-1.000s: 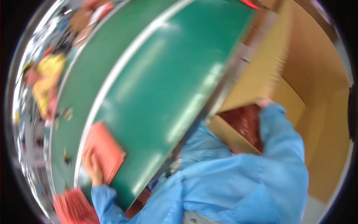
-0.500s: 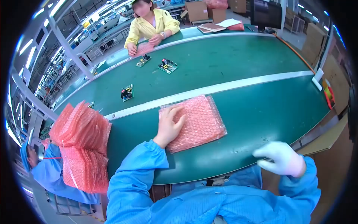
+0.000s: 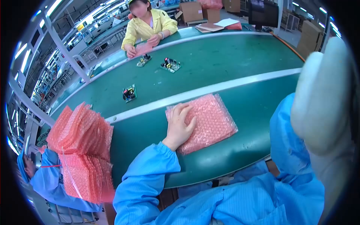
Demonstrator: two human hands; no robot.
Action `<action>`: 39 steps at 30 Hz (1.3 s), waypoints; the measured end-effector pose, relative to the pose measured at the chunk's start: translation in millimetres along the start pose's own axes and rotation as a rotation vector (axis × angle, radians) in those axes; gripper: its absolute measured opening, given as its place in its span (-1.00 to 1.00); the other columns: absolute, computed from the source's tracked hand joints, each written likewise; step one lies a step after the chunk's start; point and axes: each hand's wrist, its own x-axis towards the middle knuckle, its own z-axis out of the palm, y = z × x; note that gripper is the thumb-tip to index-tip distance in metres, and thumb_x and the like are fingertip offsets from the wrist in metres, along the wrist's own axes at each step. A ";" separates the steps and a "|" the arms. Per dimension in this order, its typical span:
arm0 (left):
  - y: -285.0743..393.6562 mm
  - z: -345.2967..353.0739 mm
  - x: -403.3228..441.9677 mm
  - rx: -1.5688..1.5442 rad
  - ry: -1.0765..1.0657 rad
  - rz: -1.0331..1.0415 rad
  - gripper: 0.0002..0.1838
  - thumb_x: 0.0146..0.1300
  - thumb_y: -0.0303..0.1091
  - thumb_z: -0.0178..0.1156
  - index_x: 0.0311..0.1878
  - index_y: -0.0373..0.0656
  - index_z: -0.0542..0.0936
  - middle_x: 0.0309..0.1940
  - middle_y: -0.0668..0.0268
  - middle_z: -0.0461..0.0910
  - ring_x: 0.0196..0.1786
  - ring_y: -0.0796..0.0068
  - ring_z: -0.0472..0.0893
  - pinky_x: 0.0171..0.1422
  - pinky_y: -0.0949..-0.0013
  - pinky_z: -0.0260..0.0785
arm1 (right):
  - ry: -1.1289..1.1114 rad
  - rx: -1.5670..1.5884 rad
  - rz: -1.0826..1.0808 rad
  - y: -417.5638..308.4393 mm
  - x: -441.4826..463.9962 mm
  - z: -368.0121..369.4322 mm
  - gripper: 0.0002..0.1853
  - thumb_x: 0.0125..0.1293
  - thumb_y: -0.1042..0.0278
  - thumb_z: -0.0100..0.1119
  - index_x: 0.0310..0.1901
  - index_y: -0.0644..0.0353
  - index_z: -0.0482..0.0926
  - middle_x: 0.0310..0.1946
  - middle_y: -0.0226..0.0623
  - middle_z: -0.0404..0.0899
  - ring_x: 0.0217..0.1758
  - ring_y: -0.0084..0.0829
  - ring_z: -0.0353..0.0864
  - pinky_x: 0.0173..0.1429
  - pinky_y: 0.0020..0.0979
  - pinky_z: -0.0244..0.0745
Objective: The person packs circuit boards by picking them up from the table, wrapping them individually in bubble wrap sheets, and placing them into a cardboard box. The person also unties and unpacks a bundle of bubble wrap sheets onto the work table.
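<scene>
A small stack of pink bubble-wrap bags [image 3: 212, 122] lies on the green table. My left hand [image 3: 180, 127] rests on its left part, fingers spread. My right hand [image 3: 322, 101], in a white glove, is raised very close to the camera at the right and looks large. Its fingers point upward and nothing shows in them. At the left edge of the table stands a tall pile of pink bubble-wrap bags [image 3: 84, 150], tied with a band.
Three circuit boards, one of them nearer [image 3: 129, 93], lie on the far green surface [image 3: 225, 56] beyond a white rail [image 3: 210, 88]. A person in yellow [image 3: 148, 28] sits across, hands on pink wrap. Another person in blue [image 3: 52, 180] is at the lower left. A monitor [image 3: 263, 14] stands behind.
The view has swung from the cardboard box back to the table. My right hand has left the box and risen close to the camera. My left hand has stayed on the pink stack.
</scene>
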 end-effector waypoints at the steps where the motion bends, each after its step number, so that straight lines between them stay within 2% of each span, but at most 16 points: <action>1: -10.2 5.7 -3.0 -0.058 -0.034 -0.053 -0.58 0.13 -0.33 0.32 0.08 -0.20 0.54 0.13 0.11 0.48 0.27 0.00 0.39 0.37 0.05 0.23 | 0.088 -0.011 0.027 7.7 -3.6 1.0 -0.25 0.12 -0.12 0.41 0.18 0.30 0.44 -0.10 -0.18 0.58 -0.19 -0.41 0.53 -0.09 -0.47 0.46; 4: 11.7 -8.0 2.1 -0.002 -0.027 -0.030 -0.57 0.12 -0.33 0.32 0.08 -0.20 0.54 0.13 0.07 0.47 0.26 -0.01 0.40 0.37 0.05 0.24 | 0.375 0.419 -0.104 34.4 -4.4 10.0 -0.27 0.13 -0.08 0.40 0.18 0.30 0.44 -0.08 -0.16 0.57 -0.17 -0.39 0.53 -0.07 -0.44 0.47; 8: 16.4 -13.4 3.6 0.067 -0.031 0.009 -0.57 0.12 -0.33 0.33 0.08 -0.19 0.57 0.13 0.06 0.47 0.25 -0.02 0.41 0.37 0.05 0.24 | 0.462 0.893 -0.196 54.6 5.8 38.3 -0.29 0.13 -0.02 0.40 0.19 0.31 0.43 -0.05 -0.14 0.57 -0.15 -0.37 0.54 -0.04 -0.40 0.47; 13: 20.5 -17.6 3.3 0.122 -0.012 0.018 -0.59 0.12 -0.32 0.35 0.06 -0.16 0.59 0.13 0.07 0.48 0.25 -0.02 0.41 0.38 0.04 0.24 | 0.352 1.228 -0.244 56.3 21.4 75.6 -0.32 0.14 0.05 0.39 0.20 0.31 0.43 -0.01 -0.11 0.56 -0.11 -0.34 0.55 0.00 -0.34 0.48; 17: 38.3 -30.4 15.6 0.246 -0.142 -0.009 -0.59 0.12 -0.34 0.35 0.06 -0.15 0.59 0.11 0.07 0.48 0.26 -0.03 0.40 0.38 0.03 0.24 | 0.252 1.430 -0.252 41.8 33.4 96.1 -0.34 0.14 0.11 0.39 0.20 0.32 0.43 0.02 -0.09 0.55 -0.09 -0.31 0.56 0.03 -0.30 0.49; 18: 30.0 -21.5 9.7 0.090 -0.085 -0.072 -0.60 0.12 -0.34 0.34 0.06 -0.15 0.59 0.10 0.07 0.48 0.26 -0.04 0.40 0.38 0.02 0.24 | 0.227 1.469 -0.256 38.0 36.5 100.1 -0.34 0.15 0.12 0.39 0.20 0.32 0.43 0.03 -0.08 0.55 -0.08 -0.31 0.57 0.04 -0.29 0.49; 21: 21.0 -20.0 3.2 0.052 -0.130 -0.122 -0.58 0.11 -0.35 0.35 0.08 -0.15 0.58 0.11 0.07 0.48 0.26 -0.04 0.40 0.38 0.01 0.23 | 0.173 1.594 -0.295 27.6 43.4 106.1 -0.36 0.15 0.17 0.38 0.21 0.33 0.43 0.05 -0.06 0.55 -0.06 -0.29 0.57 0.06 -0.26 0.49; 24: 26.6 -23.0 5.1 0.124 -0.093 -0.069 -0.57 0.11 -0.36 0.35 0.09 -0.14 0.57 0.13 0.09 0.48 0.27 -0.02 0.40 0.38 0.02 0.23 | 0.101 1.697 -0.345 16.9 45.0 113.7 -0.37 0.15 0.21 0.38 0.21 0.33 0.43 0.07 -0.04 0.54 -0.05 -0.27 0.58 0.08 -0.22 0.50; 27: 21.6 -23.8 6.1 0.104 -0.059 -0.009 -0.56 0.12 -0.37 0.35 0.11 -0.12 0.57 0.15 0.11 0.48 0.27 0.01 0.40 0.38 0.04 0.23 | -0.053 1.641 -0.461 9.6 41.4 133.1 -0.38 0.16 0.25 0.38 0.22 0.33 0.42 0.09 -0.03 0.54 -0.03 -0.25 0.58 0.10 -0.19 0.50; 28: 21.0 -28.8 8.2 0.111 -0.024 -0.002 -0.57 0.11 -0.38 0.35 0.10 -0.11 0.58 0.14 0.13 0.50 0.29 0.03 0.40 0.39 0.05 0.21 | -0.129 1.507 -0.535 7.5 43.0 148.7 -0.38 0.16 0.27 0.38 0.22 0.34 0.42 0.10 -0.02 0.53 -0.02 -0.24 0.59 0.11 -0.18 0.50; 30: 17.8 -52.2 20.7 0.125 0.095 -0.002 -0.64 0.12 -0.46 0.32 0.03 -0.14 0.61 0.06 0.12 0.55 0.21 0.05 0.48 0.31 0.11 0.31 | -0.266 1.152 -0.753 -1.4 38.1 195.3 -0.48 0.18 0.38 0.36 0.19 0.23 0.49 0.05 -0.09 0.55 0.12 -0.07 0.55 0.23 -0.18 0.44; 32: 6.3 -77.0 36.4 0.177 0.243 -0.011 -0.72 0.14 -0.52 0.28 -0.04 -0.17 0.64 -0.04 0.11 0.61 0.10 0.08 0.56 0.20 0.18 0.40 | -0.340 0.855 -0.967 -6.9 20.1 245.9 -0.36 0.16 0.09 0.38 0.23 0.18 0.44 0.18 -0.06 0.45 0.26 0.04 0.40 0.32 -0.02 0.33; 33: -2.1 -86.9 47.4 0.218 0.321 -0.022 -0.76 0.16 -0.55 0.26 -0.08 -0.18 0.65 -0.10 0.12 0.63 0.03 0.11 0.60 0.14 0.21 0.44 | -0.437 0.709 -1.074 -9.6 12.6 260.1 -0.33 0.21 -0.04 0.29 0.26 0.17 0.41 0.26 -0.05 0.37 0.35 0.03 0.30 0.39 0.03 0.21; 35: -18.5 -97.0 77.9 0.225 0.265 -0.091 -0.82 0.18 -0.56 0.23 -0.14 -0.22 0.67 -0.19 0.15 0.66 -0.06 0.17 0.64 0.06 0.25 0.45 | -0.466 0.741 -1.078 -9.4 -23.9 295.6 -0.33 0.23 -0.09 0.23 0.26 0.18 0.41 0.29 -0.05 0.35 0.39 0.03 0.26 0.44 0.03 0.14; 38: -65.2 -84.6 128.8 0.317 -0.083 -0.082 -0.83 0.21 -0.47 0.22 -0.13 -0.21 0.67 -0.19 0.12 0.67 -0.09 0.08 0.63 0.05 0.19 0.46 | -0.500 0.805 -1.073 -10.6 -21.7 296.2 -0.31 0.24 -0.13 0.17 0.27 0.20 0.41 0.31 -0.04 0.34 0.40 0.03 0.26 0.46 0.01 0.10; 39: -91.2 -72.8 144.2 0.354 -0.120 -0.076 -0.80 0.21 -0.41 0.23 -0.11 -0.20 0.67 -0.18 0.11 0.67 -0.08 0.05 0.63 0.06 0.16 0.46 | -0.499 0.817 -1.061 -10.5 -22.5 297.2 -0.32 0.24 -0.12 0.18 0.26 0.21 0.41 0.31 -0.04 0.34 0.40 0.03 0.26 0.46 0.01 0.11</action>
